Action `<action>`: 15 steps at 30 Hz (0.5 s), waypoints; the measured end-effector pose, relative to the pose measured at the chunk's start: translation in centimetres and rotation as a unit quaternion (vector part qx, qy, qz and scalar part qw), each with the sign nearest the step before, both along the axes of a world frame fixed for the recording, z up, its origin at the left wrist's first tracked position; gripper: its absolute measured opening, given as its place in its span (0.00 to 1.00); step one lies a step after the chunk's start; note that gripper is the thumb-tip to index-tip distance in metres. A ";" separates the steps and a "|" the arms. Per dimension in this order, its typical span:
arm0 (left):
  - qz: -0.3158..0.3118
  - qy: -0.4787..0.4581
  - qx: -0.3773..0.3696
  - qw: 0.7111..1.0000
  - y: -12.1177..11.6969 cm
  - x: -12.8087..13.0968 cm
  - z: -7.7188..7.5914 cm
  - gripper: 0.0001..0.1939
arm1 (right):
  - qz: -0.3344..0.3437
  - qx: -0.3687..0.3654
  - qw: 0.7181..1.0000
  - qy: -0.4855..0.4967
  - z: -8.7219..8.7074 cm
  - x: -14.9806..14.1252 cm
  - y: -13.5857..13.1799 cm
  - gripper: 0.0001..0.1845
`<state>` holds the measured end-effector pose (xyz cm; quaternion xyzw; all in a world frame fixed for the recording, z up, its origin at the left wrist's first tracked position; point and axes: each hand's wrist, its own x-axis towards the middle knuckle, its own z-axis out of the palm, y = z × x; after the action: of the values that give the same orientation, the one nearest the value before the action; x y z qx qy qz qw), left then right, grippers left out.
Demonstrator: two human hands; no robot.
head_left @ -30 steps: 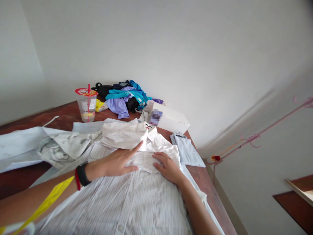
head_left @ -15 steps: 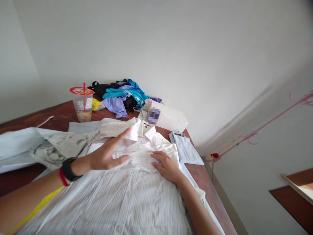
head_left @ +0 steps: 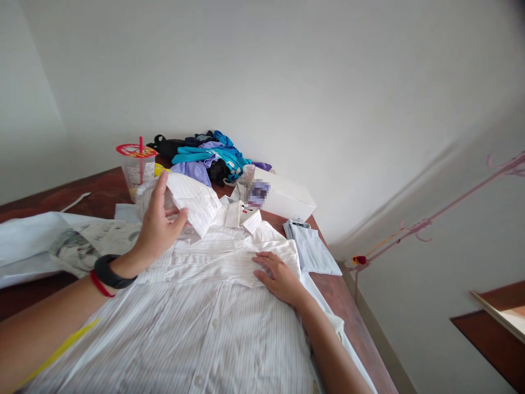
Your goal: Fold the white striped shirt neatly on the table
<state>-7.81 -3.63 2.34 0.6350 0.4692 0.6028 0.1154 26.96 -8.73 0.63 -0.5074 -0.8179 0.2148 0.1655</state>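
A white button-up shirt [head_left: 246, 328] with thin stripes lies spread over the table, its collar [head_left: 243, 216] toward the far side. My left hand [head_left: 161, 219], with a black band and a red string at the wrist, grips one sleeve [head_left: 197, 202] and lifts it at the shirt's upper left. The sleeve partly hides some of that hand's fingers. On the right, my right hand [head_left: 276, 276] rests flat on the folded strip of sleeve across the chest, fingers stretched out.
Behind the raised sleeve stands a plastic cup [head_left: 137, 167] with a red straw. A heap of clothes [head_left: 213, 156] and a white box [head_left: 283, 194] sit against the wall. Folded grey-blue cloth [head_left: 314, 249] lies near the table's right edge. Pale sheets [head_left: 28, 241] lie left.
My left hand has moved left and up, taking the sleeve with it. The sleeve now stands raised near the cup, uncovering more of the collar. My right hand has stayed put.
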 end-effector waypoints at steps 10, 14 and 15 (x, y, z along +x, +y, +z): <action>-0.115 0.078 -0.125 0.982 0.4 0.3 -1.0 0.21 | 0.006 0.004 1.000 0.001 0.1 0.0 -0.1 0.22; -0.225 0.314 -0.173 0.906 -0.4 1.0 -2.3 0.30 | 0.008 0.002 1.000 0.000 0.1 0.0 -0.1 0.22; -0.227 0.364 -0.173 0.887 -0.6 1.1 -2.6 0.33 | 0.008 0.002 1.000 0.000 0.1 0.0 -0.1 0.22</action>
<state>-6.69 -4.20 -0.27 0.8689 0.4180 0.1961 0.1782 26.99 -8.86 0.73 -0.5005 -0.8223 0.2149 0.1649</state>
